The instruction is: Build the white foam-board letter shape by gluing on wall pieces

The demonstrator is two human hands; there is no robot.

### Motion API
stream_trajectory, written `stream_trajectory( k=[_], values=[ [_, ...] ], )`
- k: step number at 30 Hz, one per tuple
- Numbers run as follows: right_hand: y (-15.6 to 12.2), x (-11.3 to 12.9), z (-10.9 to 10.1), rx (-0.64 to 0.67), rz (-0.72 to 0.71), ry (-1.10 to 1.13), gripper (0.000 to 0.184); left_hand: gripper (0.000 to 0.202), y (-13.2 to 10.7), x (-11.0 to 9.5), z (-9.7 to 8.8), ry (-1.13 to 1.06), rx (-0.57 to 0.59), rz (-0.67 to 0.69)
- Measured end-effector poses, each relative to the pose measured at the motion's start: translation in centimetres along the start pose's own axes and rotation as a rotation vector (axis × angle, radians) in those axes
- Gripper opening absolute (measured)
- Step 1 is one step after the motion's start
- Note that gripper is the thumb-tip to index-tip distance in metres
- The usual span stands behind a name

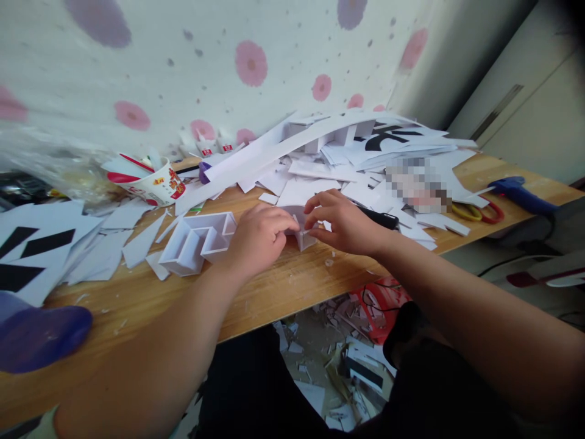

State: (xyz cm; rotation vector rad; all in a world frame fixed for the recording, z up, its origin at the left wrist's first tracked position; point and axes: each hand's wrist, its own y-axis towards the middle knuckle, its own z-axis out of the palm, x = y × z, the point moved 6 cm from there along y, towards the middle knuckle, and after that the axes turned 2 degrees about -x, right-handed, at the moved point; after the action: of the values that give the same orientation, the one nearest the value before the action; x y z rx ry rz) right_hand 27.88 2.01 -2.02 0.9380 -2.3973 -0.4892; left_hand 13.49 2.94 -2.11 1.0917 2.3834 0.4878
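A small white foam-board shape (307,239) with upright walls stands on the wooden table in front of me, partly covered by my fingers. My left hand (259,239) grips it from the left, with the fingers bent and the fingertips against its curved wall. From the right, my right hand (340,221) holds the same shape with curled fingertips at its upper edge. Just left of my left hand lies a second white foam-board shape (196,239), an angular open-topped letter form with thin walls; my wrist hides its right end.
White board scraps (315,177) pile up at the back. A paper cup (158,183) with tools stands back left, near printed sheets (34,250). A purple object (46,332) lies front left. Scissors (479,212) and a blue glue gun (521,192) lie right. A red stool (379,308) is below.
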Motion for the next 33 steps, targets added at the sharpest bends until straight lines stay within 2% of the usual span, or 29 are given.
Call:
stream_trajectory(
  k=[9, 19, 33],
  values=[
    [0.07, -0.10, 0.37, 0.000, 0.022, 0.006, 0.007, 0.014, 0.12, -0.14, -0.05, 0.009, -0.020, -0.011],
    [0.07, -0.24, 0.60, 0.035, 0.048, 0.032, 0.010, 0.019, -0.03, -0.45, 0.00, 0.108, 0.005, -0.029],
    [0.19, -0.56, 0.96, 0.081, 0.061, 0.039, 0.011, 0.022, -0.05, -0.62, -0.23, 0.118, -0.016, -0.056]
  ],
)
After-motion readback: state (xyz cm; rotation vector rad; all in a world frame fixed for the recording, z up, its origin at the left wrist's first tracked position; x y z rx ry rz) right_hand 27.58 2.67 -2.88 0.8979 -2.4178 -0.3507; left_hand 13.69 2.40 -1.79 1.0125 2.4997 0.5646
